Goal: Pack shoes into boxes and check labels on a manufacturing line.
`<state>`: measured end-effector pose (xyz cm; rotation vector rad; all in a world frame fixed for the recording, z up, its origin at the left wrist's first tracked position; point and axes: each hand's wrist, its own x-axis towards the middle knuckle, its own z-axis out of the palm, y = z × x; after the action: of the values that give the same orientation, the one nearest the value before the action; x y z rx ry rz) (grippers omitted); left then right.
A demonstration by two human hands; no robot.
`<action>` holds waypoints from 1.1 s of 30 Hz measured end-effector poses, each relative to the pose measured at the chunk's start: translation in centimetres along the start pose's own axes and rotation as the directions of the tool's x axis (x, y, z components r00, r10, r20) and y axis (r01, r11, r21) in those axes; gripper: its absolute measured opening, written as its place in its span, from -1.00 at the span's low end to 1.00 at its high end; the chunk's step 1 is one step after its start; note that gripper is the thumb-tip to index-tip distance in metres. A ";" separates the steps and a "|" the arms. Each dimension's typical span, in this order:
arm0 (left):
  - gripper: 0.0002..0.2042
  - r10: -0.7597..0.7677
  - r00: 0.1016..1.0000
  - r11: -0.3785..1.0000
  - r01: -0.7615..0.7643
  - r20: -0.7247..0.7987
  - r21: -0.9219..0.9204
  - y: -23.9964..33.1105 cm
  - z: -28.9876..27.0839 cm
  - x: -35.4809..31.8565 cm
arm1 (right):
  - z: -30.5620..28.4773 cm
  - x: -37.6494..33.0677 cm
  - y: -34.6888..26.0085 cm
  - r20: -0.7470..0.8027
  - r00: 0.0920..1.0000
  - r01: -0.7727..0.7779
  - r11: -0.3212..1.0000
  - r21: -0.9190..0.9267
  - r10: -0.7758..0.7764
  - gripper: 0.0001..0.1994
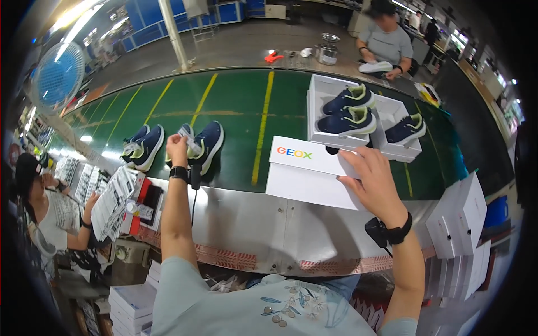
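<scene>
Fingers of the left hand (177, 147) at a navy pair of shoes (210, 143), those of the right hand (372, 182) on a white box (308, 187)

Between nine and ten o'clock, the left fingertips are drawn close together by the pair on the green table (241, 162); whether they pinch anything I cannot tell. Toward three o'clock, the right thumb and fingers are clamped on the end of the white box, over the table's near edge. The step in hand looks like handling shoe and box at once. A next move seems to call for a steady grip on the box and gentle left fingers.

Another pair (347, 121) lies in an open box (312, 112) between one and two o'clock, with a single shoe (404, 131) between two and three.

The left hand hides part of the shoes, so which one it touches is hard to make out; the white box's inside and the right palm are out of sight
</scene>
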<state>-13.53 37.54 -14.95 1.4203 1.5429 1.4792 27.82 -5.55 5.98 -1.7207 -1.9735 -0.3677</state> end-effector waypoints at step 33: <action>-0.82 0.339 0.618 0.750 0.278 0.709 -0.601 28.0 3.5 -27.3 | 0.4 -0.2 -0.4 0.067 0.977 -0.207 0.833 0.513 0.202 -0.81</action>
<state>5.59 8.55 3.39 1.3349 0.3340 0.9812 27.35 -5.55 5.59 -1.5459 -1.6635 0.2379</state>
